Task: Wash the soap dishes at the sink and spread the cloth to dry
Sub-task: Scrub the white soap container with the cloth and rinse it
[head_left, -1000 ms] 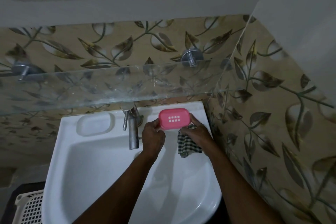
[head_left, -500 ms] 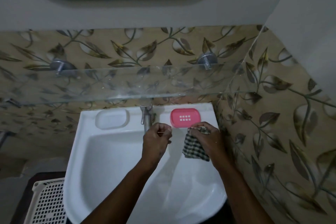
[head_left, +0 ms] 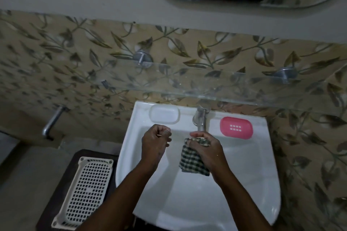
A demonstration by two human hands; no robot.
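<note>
Pink dish (head_left: 236, 128) and white dish (head_left: 164, 114) sit on the sink (head_left: 142, 108) rim, seemingly washed; the right grip (head_left: 206, 149) clutches the bunched cloth (head_left: 193, 163) over the basin, left grip (head_left: 156, 141) clenched empty, so spreading remains.

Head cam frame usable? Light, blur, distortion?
Head view: dim overall, no harsh glare; white sink is brightest; leaf-pattern tiles at left are smeared by blur; glass shelf bows with wide-angle distortion; pink soap dish and checked cloth are legible.

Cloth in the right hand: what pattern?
Dark and pale check, seen best in the head view where the cloth hangs below the right hand.
</note>
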